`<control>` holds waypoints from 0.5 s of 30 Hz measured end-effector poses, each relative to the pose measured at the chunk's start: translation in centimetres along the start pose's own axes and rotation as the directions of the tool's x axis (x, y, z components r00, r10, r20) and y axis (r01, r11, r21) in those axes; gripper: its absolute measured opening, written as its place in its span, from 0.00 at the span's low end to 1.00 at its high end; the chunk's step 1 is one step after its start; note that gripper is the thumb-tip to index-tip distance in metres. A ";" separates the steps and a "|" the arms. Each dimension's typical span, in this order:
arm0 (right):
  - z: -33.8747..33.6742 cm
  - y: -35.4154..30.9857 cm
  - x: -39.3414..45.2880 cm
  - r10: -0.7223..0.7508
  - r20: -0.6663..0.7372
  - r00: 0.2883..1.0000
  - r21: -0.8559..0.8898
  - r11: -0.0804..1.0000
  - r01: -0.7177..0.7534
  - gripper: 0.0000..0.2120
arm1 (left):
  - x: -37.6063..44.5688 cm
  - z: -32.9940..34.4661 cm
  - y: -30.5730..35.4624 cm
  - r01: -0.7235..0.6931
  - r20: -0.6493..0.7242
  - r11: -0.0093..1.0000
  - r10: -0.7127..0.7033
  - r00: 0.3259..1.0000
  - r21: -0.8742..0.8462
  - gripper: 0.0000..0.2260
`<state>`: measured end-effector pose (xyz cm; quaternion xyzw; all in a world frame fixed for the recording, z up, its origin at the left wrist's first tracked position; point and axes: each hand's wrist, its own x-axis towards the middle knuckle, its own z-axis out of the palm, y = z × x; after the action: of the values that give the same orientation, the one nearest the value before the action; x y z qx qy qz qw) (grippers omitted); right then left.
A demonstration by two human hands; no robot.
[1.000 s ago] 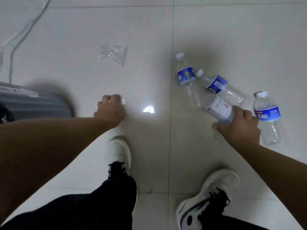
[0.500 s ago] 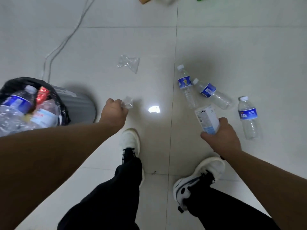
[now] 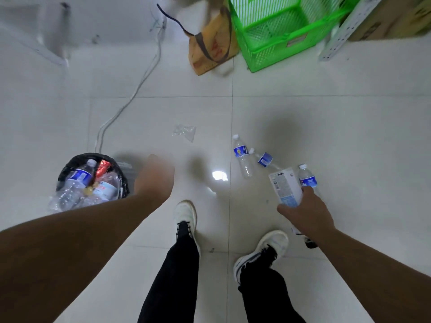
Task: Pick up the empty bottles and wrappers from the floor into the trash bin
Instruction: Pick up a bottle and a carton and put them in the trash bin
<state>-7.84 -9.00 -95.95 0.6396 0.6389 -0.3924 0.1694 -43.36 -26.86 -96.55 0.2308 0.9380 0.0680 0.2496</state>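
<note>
Clear plastic is what the right hand (image 3: 305,213) has: its fingers (image 3: 311,193) and thumb are curled round the lower body of a white-labelled bottle (image 3: 285,186), held off the floor with its long axis running up and slightly left from the palm. The trash bin (image 3: 70,164), black-lined and already heaped with bottles and a red wrapper, stands well to the left, across both shoes. So the held bottle has to cross the body leftward to reach it, and the right hand is the farther of the two from the opening.

The left hand (image 3: 155,177) is just beside the bin's right rim, blurred by motion; I cannot tell whether its fingers are curled on anything or loose.

On the floor, three blue-labelled bottles lie near the right hand: one (image 3: 242,157) with its cap pointing away, a second (image 3: 264,159) angled beside it with cap close to the first, and a third (image 3: 307,179) right by the right hand's fingers. A clear wrapper (image 3: 185,132) lies farther out, between the bin and the bottles, nearer to the left hand's side.
</note>
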 end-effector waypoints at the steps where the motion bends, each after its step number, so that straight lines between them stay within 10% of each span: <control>1: -0.6 -0.2 -0.2 -0.003 0.008 1.000 0.007 1.000 0.003 0.29 | -0.2 -0.4 0.0 0.019 0.036 1.000 -0.019 0.999 -0.004 0.09; 15: -1.8 -4.0 1.1 0.023 0.076 0.997 0.048 0.998 -0.027 0.28 | 3.2 -1.6 -2.2 0.097 0.204 0.992 -0.078 0.976 -0.084 0.16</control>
<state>-11.27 -6.43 -94.41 0.6364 0.6141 -0.4297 0.1824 -47.51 -27.35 -97.10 0.1831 0.9131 0.0773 0.3561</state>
